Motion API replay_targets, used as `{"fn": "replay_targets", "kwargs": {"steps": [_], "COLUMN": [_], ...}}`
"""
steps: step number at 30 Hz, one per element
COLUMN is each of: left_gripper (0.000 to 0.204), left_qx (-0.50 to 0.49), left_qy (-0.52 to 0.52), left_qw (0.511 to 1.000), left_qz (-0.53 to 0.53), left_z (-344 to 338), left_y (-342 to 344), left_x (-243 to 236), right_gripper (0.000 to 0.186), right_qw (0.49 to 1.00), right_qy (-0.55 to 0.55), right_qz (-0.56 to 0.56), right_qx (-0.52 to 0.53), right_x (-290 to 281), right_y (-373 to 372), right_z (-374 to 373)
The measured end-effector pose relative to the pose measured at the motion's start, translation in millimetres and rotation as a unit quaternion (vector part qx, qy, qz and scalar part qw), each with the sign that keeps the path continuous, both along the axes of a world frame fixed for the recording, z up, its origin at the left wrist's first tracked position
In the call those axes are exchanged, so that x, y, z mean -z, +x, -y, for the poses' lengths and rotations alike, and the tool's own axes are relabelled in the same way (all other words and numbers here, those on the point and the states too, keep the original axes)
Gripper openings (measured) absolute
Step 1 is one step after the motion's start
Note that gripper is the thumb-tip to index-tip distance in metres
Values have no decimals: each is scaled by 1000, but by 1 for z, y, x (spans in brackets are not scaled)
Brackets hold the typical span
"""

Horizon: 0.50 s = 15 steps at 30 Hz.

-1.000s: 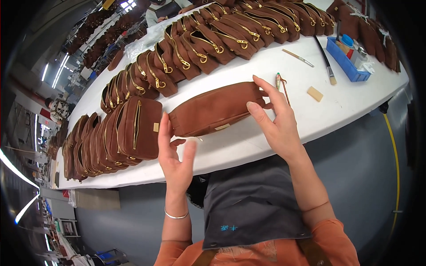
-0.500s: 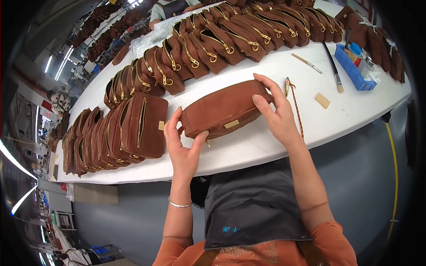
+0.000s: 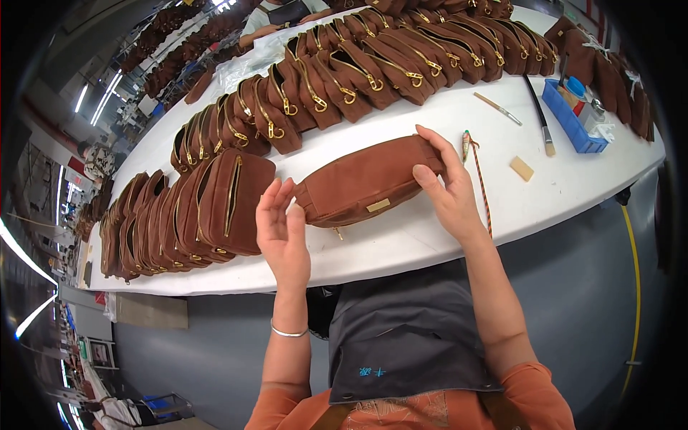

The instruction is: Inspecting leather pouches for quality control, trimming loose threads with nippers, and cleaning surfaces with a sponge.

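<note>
A brown leather zip pouch (image 3: 369, 175) is held tilted above the white table, its small gold plate facing me and a gold zip pull hanging from its lower edge. My right hand (image 3: 448, 193) grips its right end, thumb on the near side and fingers over the far edge. Beside the pouch's left end, my left hand (image 3: 283, 229) has its fingers and thumb apart, slightly curled. It seems to hold nothing, though its fingertips almost meet the pouch's corner. Close by on the left stands a row of similar brown pouches (image 3: 247, 204) with gold zips.
More brown pouches (image 3: 351, 79) with unzipped tops fill the table's far side. At right lie a flat brush (image 3: 549, 136), a thin brush (image 3: 498, 109), a tan block (image 3: 522, 168), a striped cord (image 3: 481, 186) and a blue tray (image 3: 573, 129) of supplies. Another person's arm (image 3: 261, 30) shows behind the table.
My left hand has let go of the pouch's left end and drawn slightly left, its fingers loosening. The right hand keeps its grip, and the pouch sits slightly lower in view.
</note>
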<state>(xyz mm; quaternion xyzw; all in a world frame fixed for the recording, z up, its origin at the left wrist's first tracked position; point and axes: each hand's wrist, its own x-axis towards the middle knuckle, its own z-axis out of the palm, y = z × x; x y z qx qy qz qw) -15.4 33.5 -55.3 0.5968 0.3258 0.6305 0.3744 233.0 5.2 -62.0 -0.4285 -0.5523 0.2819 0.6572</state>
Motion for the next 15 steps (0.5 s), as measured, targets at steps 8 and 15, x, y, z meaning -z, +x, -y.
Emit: {"fn": "replay_targets", "kwargs": {"steps": [8,15], "left_gripper": [16,16], "left_qx": [-25,77], "left_qy": [34,173], "left_qw": [971,872], "left_qz": [-236,-451], "left_z": [-24,-43], "left_y": [4,14], "left_x": [-48,-94], "right_gripper": [55,55], "right_qw": [1000,1000], "right_qy": [0,4], "right_qz": [3,24], "right_qx": [-3,7], "right_x": [2,3], "right_y": [0,4], "right_z": [4,6]}}
